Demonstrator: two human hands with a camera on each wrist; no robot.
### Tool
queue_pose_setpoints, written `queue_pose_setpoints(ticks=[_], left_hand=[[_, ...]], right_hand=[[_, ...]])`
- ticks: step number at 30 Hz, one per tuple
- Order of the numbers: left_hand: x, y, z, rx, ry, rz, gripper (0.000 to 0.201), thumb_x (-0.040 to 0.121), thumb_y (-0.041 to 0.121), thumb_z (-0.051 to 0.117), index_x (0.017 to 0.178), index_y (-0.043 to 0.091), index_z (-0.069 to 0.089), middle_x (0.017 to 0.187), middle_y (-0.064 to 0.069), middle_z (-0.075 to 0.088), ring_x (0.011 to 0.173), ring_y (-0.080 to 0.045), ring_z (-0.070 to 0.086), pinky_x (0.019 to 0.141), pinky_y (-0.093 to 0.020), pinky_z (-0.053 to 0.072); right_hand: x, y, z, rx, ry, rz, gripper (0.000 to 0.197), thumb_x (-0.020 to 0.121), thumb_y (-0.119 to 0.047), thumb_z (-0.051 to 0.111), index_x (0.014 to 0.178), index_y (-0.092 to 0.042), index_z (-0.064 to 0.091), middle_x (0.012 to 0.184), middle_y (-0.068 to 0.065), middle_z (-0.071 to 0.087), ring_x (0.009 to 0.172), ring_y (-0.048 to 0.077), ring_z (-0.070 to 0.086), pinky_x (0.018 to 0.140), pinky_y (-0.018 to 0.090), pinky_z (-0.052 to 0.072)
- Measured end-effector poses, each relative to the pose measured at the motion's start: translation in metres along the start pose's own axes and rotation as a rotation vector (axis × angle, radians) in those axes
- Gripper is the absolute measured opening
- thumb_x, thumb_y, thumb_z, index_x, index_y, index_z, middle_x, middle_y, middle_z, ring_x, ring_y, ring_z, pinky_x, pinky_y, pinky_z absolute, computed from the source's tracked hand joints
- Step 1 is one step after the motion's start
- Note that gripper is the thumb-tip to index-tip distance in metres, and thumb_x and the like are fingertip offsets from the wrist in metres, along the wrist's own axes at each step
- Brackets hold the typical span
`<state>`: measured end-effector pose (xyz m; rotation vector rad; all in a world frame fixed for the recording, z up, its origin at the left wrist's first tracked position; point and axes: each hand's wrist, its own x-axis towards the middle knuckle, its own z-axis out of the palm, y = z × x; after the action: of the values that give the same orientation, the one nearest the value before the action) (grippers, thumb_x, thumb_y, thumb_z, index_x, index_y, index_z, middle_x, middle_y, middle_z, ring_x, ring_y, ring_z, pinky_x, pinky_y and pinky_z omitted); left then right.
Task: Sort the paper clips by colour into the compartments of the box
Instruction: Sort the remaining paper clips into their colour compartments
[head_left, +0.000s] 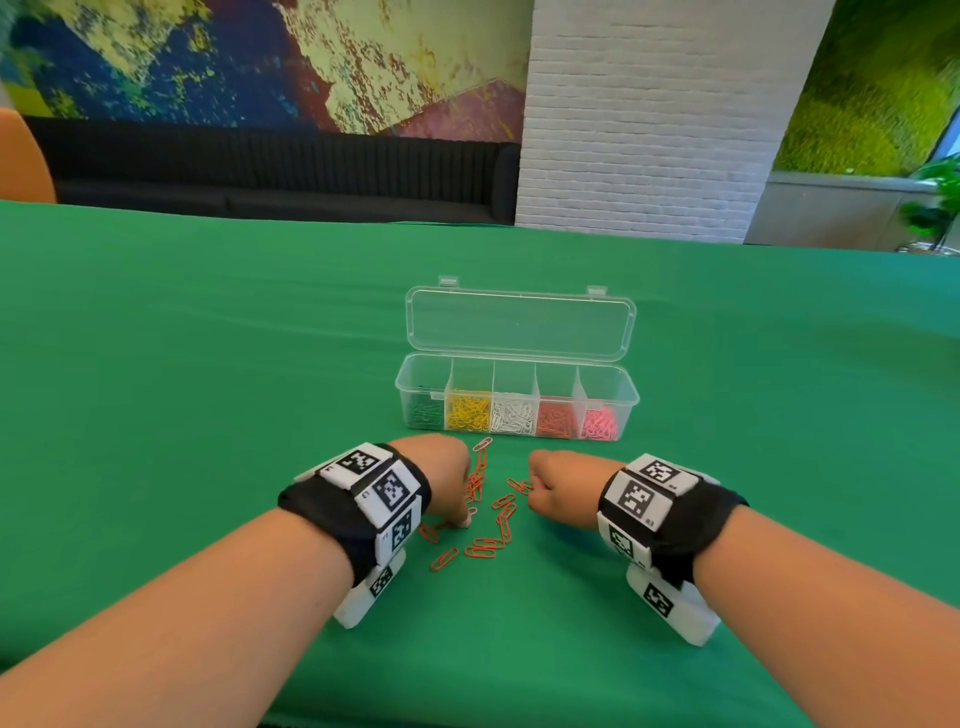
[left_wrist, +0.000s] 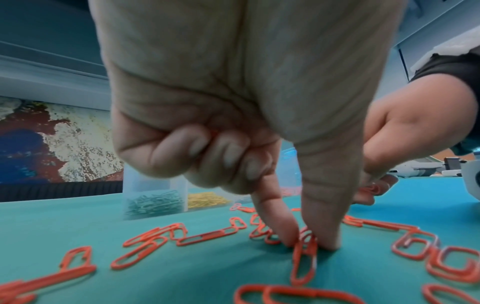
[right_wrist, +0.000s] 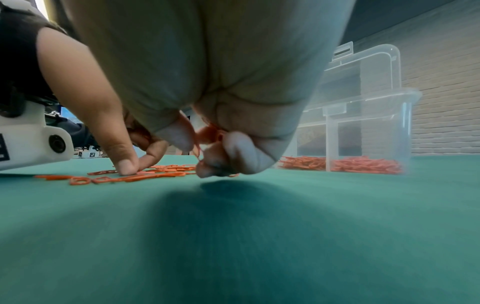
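A clear box (head_left: 613, 371) stands open, its compartments holding dark green, yellow, white, orange-red and pink clips. Several loose orange-red paper clips (head_left: 488, 540) lie on the green table between my hands. My left hand (head_left: 465, 519) reaches down among them; in the left wrist view its index finger and thumb pinch one clip (left_wrist: 303, 259) against the cloth, the other fingers curled with a bit of orange showing inside. My right hand (head_left: 532, 486) is a fist just right of the pile, gripping a bunch of orange clips (right_wrist: 210, 132) between thumb and curled fingers, just above the table.
The box lid (head_left: 519, 322) lies flat behind the compartments. Green cloth (head_left: 208, 364) covers the whole table. A dark bench and a white brick pillar stand beyond the far edge. Wrist bands with marker blocks sit on both forearms.
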<state>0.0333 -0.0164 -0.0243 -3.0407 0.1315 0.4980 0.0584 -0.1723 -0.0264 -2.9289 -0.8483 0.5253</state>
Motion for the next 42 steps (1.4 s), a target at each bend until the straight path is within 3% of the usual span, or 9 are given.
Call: queue_pose_setpoints(ticks=[4, 9, 16, 21, 25, 28, 30, 37, 42], left_hand=[[-0.003, -0.002, -0.001, -0.057, 0.019, 0.003, 0.009, 0.085, 0.024, 0.059, 0.081, 0.016, 0.06, 0.076, -0.002, 0.054, 0.069, -0.019, 0.047, 0.061, -0.025, 0.04], [-0.008, -0.022, -0.006, -0.381, 0.089, 0.03, 0.013, 0.091, 0.029, 0.054, 0.08, 0.022, 0.054, 0.071, 0.008, 0.052, 0.061, -0.007, 0.044, 0.054, -0.02, 0.035], [-0.014, -0.046, -0.002, -1.287, 0.078, -0.054, 0.025, 0.095, 0.008, 0.05, 0.071, 0.014, 0.043, 0.062, -0.002, 0.049, 0.044, -0.007, 0.042, 0.04, -0.014, 0.032], [-0.02, -0.055, 0.002, -1.54, 0.075, -0.103, 0.023, 0.097, 0.004, 0.043, 0.075, 0.011, 0.041, 0.067, -0.009, 0.055, 0.042, -0.007, 0.05, 0.038, -0.013, 0.037], [-0.022, -0.061, 0.006, -1.434, 0.111, -0.132, 0.022, 0.097, 0.004, 0.042, 0.077, 0.012, 0.039, 0.065, -0.008, 0.058, 0.041, -0.006, 0.05, 0.036, -0.013, 0.034], [-0.022, -0.065, 0.007, -1.289, 0.125, -0.163, 0.019, 0.098, 0.008, 0.042, 0.079, 0.013, 0.039, 0.061, -0.003, 0.053, 0.046, -0.01, 0.044, 0.038, -0.016, 0.033], [-0.022, -0.066, 0.006, -1.301, 0.121, -0.183, 0.019, 0.099, 0.009, 0.039, 0.08, 0.013, 0.039, 0.061, -0.003, 0.049, 0.048, -0.012, 0.042, 0.039, -0.017, 0.033], [-0.02, -0.054, 0.002, -1.472, 0.058, -0.15, 0.021, 0.099, 0.001, 0.029, 0.084, 0.013, 0.037, 0.068, -0.009, 0.052, 0.045, -0.012, 0.048, 0.036, -0.017, 0.037], [-0.02, -0.042, -0.001, -0.656, 0.045, -0.022, 0.014, 0.093, 0.016, 0.04, 0.085, 0.024, 0.048, 0.066, 0.006, 0.044, 0.055, -0.011, 0.04, 0.051, -0.022, 0.032]], right_hand=[[-0.001, 0.001, 0.0, 0.038, 0.003, -0.006, 0.013, 0.097, -0.023, 0.037, 0.091, -0.012, 0.034, 0.07, -0.003, 0.037, 0.06, 0.013, 0.036, 0.06, 0.029, 0.032], [0.001, 0.003, 0.001, 0.058, 0.007, -0.035, 0.013, 0.096, -0.015, 0.035, 0.084, -0.016, 0.03, 0.07, -0.001, 0.037, 0.061, 0.018, 0.038, 0.057, 0.03, 0.033], [0.006, 0.01, 0.0, 0.105, 0.015, 0.017, 0.022, 0.092, -0.005, 0.033, 0.108, -0.016, 0.044, 0.09, 0.004, 0.051, 0.079, 0.02, 0.046, 0.071, 0.028, 0.038], [0.013, 0.006, -0.01, 0.384, 0.024, 0.086, 0.029, 0.088, 0.002, 0.03, 0.075, -0.018, 0.046, 0.064, -0.003, 0.047, 0.051, 0.009, 0.04, 0.044, 0.018, 0.032], [0.014, 0.004, -0.024, 0.384, 0.05, 0.082, 0.033, 0.089, -0.001, 0.034, 0.067, -0.02, 0.049, 0.059, -0.005, 0.043, 0.047, 0.005, 0.036, 0.04, 0.016, 0.03], [0.012, 0.004, -0.025, 0.059, -0.003, 0.009, 0.019, 0.093, -0.018, 0.043, 0.087, -0.019, 0.062, 0.073, -0.01, 0.049, 0.067, 0.006, 0.046, 0.059, 0.017, 0.036], [0.013, 0.006, -0.019, -0.076, -0.037, -0.029, 0.016, 0.088, -0.025, 0.054, 0.1, -0.02, 0.064, 0.071, -0.014, 0.046, 0.067, 0.006, 0.045, 0.056, 0.017, 0.033], [0.019, 0.002, -0.005, -0.106, -0.074, -0.091, 0.005, 0.084, -0.019, 0.057, 0.079, -0.021, 0.055, 0.067, -0.008, 0.048, 0.061, 0.009, 0.043, 0.051, 0.014, 0.032], [0.018, 0.003, 0.0, -0.136, -0.101, -0.063, 0.028, 0.085, -0.023, 0.053, 0.061, -0.022, 0.04, 0.061, -0.007, 0.042, 0.059, 0.013, 0.04, 0.052, 0.019, 0.033]])
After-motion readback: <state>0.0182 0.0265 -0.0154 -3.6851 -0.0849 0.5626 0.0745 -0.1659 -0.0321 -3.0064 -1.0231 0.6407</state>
